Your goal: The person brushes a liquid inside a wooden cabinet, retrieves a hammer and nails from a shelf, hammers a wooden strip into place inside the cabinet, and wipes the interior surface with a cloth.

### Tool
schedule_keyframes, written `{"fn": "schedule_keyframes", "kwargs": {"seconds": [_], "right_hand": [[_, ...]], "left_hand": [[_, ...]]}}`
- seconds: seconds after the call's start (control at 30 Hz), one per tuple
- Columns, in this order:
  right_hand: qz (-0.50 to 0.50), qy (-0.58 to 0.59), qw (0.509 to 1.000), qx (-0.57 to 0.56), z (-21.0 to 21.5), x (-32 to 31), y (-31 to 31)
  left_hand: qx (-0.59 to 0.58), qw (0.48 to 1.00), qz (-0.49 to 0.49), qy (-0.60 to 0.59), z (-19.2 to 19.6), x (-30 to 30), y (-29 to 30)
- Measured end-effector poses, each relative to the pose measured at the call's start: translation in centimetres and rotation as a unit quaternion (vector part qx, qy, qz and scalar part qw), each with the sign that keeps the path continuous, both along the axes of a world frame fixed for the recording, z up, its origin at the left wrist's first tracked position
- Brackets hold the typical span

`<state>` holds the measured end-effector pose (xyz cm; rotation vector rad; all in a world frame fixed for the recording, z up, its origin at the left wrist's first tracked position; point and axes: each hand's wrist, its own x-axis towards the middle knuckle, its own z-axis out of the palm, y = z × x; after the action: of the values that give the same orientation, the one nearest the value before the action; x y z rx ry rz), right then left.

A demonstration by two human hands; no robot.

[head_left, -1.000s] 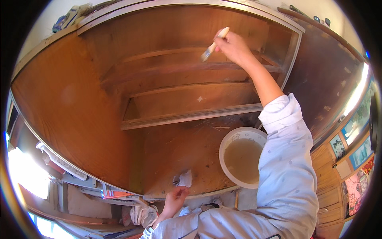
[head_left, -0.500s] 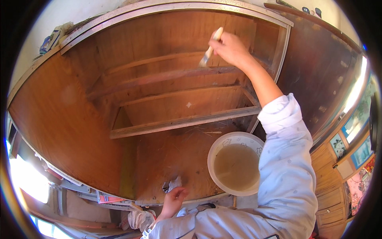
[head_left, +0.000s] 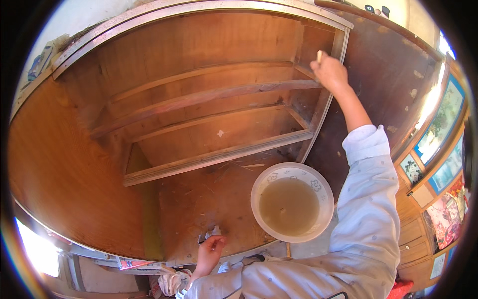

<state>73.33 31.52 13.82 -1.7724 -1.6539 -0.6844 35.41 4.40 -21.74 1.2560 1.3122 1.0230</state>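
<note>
My right hand (head_left: 330,73) is closed around a paintbrush, raised at the right end inside a brown wooden cabinet. Only the pale end of the paintbrush (head_left: 319,56) shows above my fingers; its bristles are hidden. Below it, near the right upright, run the cabinet's wooden rails (head_left: 209,96). Low at the front edge, my left hand (head_left: 210,255) has its fingers curled. A small crumpled greyish-white scrap (head_left: 214,231) lies right at its fingertips; whether they grip it cannot be seen. Cloudy brownish water fills part of a white basin (head_left: 258,199) to the right.
A lower wooden frame bar (head_left: 219,158) crosses the cabinet, with straw-like bits on the panel (head_left: 199,199) beneath. The dark side panel (head_left: 378,84) stands at right. Wooden furniture with blue-edged pictures (head_left: 440,117) is farther right. A plastic bag (head_left: 174,281) lies at lower left.
My right hand has carried the paintbrush rightward from the middle rail to the cabinet's right end, and the bristles have gone out of sight. The view has shifted slightly. My left hand stays low.
</note>
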Motion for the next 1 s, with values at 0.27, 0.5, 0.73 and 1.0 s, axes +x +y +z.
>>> {"fn": "schedule_keyframes", "kwargs": {"seconds": [0.27, 0.5, 0.73, 1.0], "right_hand": [[0.039, 0.09, 0.995, 0.018, -1.6, 4.5, 2.6], [0.056, 0.067, 0.994, -0.06, -0.8, 4.1, 0.7], [0.001, 0.08, 0.996, -0.036, 0.2, 3.8, 1.8], [-0.003, 0.112, 0.99, -0.089, 1.3, 4.4, 8.7]], "left_hand": [[0.014, 0.999, -0.032, -0.016, -2.0, -0.1, 0.8], [0.009, 1.0, -0.012, -0.005, -2.8, -0.3, 0.7], [0.017, 1.0, -0.001, 0.019, -3.3, 0.0, 1.1], [0.01, 0.999, 0.028, -0.02, -3.1, 2.0, 1.6]]}}
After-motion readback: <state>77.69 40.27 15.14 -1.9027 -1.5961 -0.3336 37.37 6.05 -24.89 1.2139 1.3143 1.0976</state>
